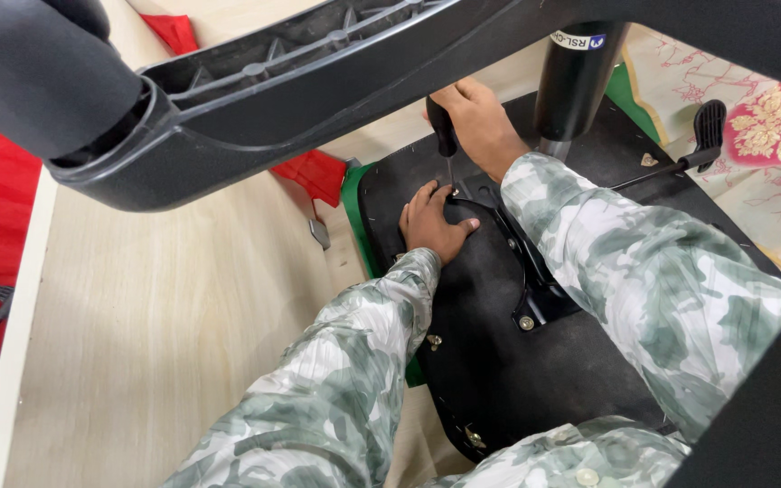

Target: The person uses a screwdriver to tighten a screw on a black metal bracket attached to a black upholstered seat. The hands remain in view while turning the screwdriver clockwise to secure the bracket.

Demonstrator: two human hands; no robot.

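A black-handled screwdriver [446, 136] is being gripped upright by the right hand [481, 122]; the left hand [431, 224] is being pressed open on the black seat underside [499, 361].

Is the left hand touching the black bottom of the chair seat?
Touching. The head view shows the left hand pressed flat on the black seat underside, beside the screwdriver tip.

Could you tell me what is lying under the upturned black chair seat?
Under the black chair seat a green sheet shows at its left edge, on the pale wooden surface. How far the sheet runs beneath is covered by the seat and the camouflage sleeves.
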